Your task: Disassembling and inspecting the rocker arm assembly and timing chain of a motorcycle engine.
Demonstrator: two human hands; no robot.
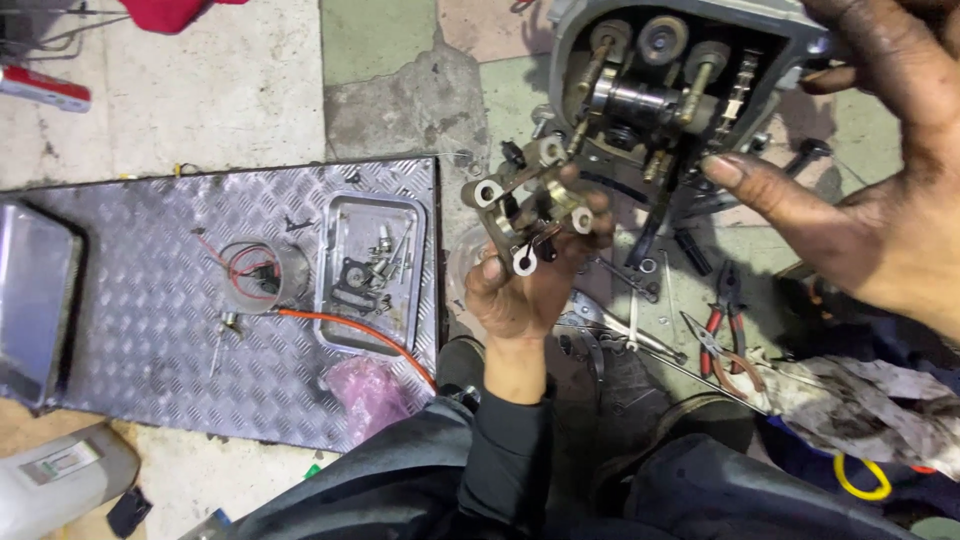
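your left hand point(525, 290) grips a cast metal rocker-arm bracket point(527, 205), fingers curled shut around its lower edge, holding it raised just below and to the left of the open cylinder head point(650, 90). your right hand point(880, 190) steadies that head from its right side, fingers spread and not closed on anything, the thumb point(745, 180) pressed to the lower rim of the casting.

by the look of it, the bracket sits loose and clear of the head; keep it level, with its four round mounting eyes facing the head, so that nothing hinged on it swings or drops. let the right hand go on bracing the casting.

the bracket is dull grey alloy, oily, with pale washer-like rings at its corners. inside the head, a dark steel camshaft lies between brassy, grimy studs. below, a chequer-plate sheet point(160, 300) carries a shallow steel tray point(335, 215) of small screws and a gasket, beside a coil of red wire point(250, 268) and an orange cable point(350, 325). red-handled pliers point(725, 330) lie on the cracked concrete floor point(250, 90), near a stained rag point(860, 395).
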